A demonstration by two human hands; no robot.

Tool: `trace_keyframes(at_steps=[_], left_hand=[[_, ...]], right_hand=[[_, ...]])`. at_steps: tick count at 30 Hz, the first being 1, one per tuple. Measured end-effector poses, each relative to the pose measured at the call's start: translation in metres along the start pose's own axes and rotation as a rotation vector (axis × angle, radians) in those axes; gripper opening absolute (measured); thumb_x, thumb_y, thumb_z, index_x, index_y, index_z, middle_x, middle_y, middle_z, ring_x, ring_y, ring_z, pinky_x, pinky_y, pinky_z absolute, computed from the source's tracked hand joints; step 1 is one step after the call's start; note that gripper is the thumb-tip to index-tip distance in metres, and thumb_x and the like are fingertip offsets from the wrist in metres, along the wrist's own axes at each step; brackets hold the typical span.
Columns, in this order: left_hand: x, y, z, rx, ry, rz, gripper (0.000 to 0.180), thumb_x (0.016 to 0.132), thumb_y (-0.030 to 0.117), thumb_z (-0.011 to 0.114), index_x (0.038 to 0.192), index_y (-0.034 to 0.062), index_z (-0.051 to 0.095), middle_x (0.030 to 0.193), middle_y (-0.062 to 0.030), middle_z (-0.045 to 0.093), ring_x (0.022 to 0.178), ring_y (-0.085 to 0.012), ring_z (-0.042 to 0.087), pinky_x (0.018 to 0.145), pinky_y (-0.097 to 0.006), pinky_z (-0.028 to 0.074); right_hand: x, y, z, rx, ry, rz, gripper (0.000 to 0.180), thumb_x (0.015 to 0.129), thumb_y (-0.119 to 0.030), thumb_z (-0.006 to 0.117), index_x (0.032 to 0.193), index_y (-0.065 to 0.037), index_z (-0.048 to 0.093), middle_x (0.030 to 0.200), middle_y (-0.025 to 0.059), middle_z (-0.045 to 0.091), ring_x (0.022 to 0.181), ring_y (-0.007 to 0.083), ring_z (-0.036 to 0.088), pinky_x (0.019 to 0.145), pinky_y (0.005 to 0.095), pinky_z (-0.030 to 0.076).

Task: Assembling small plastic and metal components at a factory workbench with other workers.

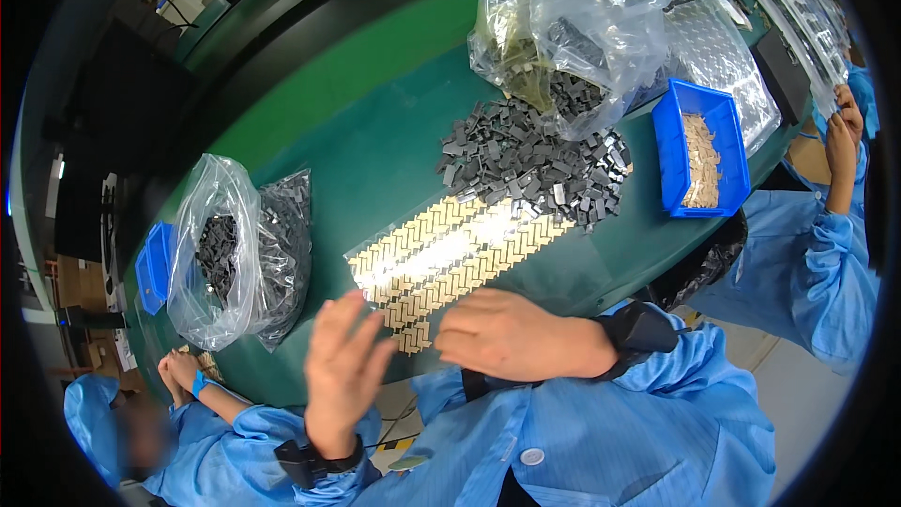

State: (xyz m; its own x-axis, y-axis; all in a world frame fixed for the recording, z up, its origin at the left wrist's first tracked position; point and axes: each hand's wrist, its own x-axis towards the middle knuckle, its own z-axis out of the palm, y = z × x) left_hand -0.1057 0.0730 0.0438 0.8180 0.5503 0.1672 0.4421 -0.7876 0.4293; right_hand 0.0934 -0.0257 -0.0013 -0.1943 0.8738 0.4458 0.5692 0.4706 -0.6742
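A sheet of small cream-coloured pieces set in zigzag rows lies on the green table, with glare along its middle. At its near left corner is my left hand, raised, its fingers apart and slightly blurred, holding nothing that I can see. My right hand rests over the sheet's near edge with the fingers bent together. Its fingertips point at the last rows, and whatever they grip is hidden. A heap of small black rectangular parts covers the far right end of the sheet.
Behind the heap lies a clear plastic bag with black parts in it. A blue bin of tan pieces stands at right. Bags of black parts and another blue bin are at left. Co-workers sit on both sides.
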Motion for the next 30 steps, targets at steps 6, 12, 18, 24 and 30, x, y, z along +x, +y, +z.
trace_keyframes(at_steps=[6, 12, 18, 24, 30], left_hand=[[-0.011, 0.0, 0.031, 0.083, -0.202, -0.059, 0.047, 0.06, 0.022, 0.075, 0.103, 0.0081, 0.063, 0.123, -0.0083, 0.051, 0.116, -0.0272, 0.044, 0.098, -0.054, 0.025], [-0.006, 0.0, 0.034, 0.075, -0.211, -0.032, 0.042, 0.06, 0.022, 0.074, 0.098, 0.0067, 0.064, 0.121, -0.0088, 0.052, 0.116, -0.0277, 0.044, 0.1, -0.056, 0.018], [-0.019, 0.006, 0.009, 0.19, -0.172, 0.074, 0.029, 0.076, 0.014, 0.063, 0.103, 0.0022, 0.06, 0.11, -0.0128, 0.057, 0.103, -0.0259, 0.053, 0.097, -0.049, 0.028], [-0.003, 0.004, 0.02, 0.127, -0.179, 0.076, 0.035, 0.072, 0.02, 0.066, 0.104, 0.0069, 0.06, 0.119, -0.0116, 0.053, 0.115, -0.0271, 0.045, 0.103, -0.054, 0.013], [-0.004, 0.002, 0.023, 0.061, -0.199, 0.017, 0.043, 0.071, 0.024, 0.067, 0.109, 0.0068, 0.057, 0.12, -0.0135, 0.051, 0.116, -0.0277, 0.044, 0.103, -0.054, 0.012]], right_hand=[[0.004, 0.009, 0.03, -0.074, -0.143, 0.007, 0.014, 0.073, -0.015, 0.057, 0.078, -0.003, 0.053, 0.08, 0.0064, 0.049, 0.077, 0.0207, 0.051, 0.069, 0.0322, 0.041], [0.002, 0.012, 0.032, -0.15, -0.108, 0.022, 0.013, 0.068, -0.015, 0.055, 0.076, -0.005, 0.054, 0.08, 0.0049, 0.049, 0.078, 0.0196, 0.05, 0.069, 0.0313, 0.041], [0.021, -0.007, 0.045, -0.112, -0.14, -0.009, 0.014, 0.07, -0.018, 0.051, 0.078, -0.008, 0.055, 0.077, 0.0057, 0.055, 0.078, 0.0217, 0.054, 0.068, 0.0323, 0.043], [0.015, -0.003, 0.035, -0.225, -0.068, 0.048, 0.013, 0.07, -0.019, 0.052, 0.076, -0.008, 0.057, 0.078, 0.0061, 0.055, 0.077, 0.0224, 0.054, 0.066, 0.0332, 0.044], [0.014, -0.004, 0.036, -0.22, -0.041, 0.022, 0.013, 0.07, -0.02, 0.054, 0.074, -0.008, 0.058, 0.079, 0.0064, 0.055, 0.076, 0.0231, 0.055, 0.065, 0.0341, 0.045]])
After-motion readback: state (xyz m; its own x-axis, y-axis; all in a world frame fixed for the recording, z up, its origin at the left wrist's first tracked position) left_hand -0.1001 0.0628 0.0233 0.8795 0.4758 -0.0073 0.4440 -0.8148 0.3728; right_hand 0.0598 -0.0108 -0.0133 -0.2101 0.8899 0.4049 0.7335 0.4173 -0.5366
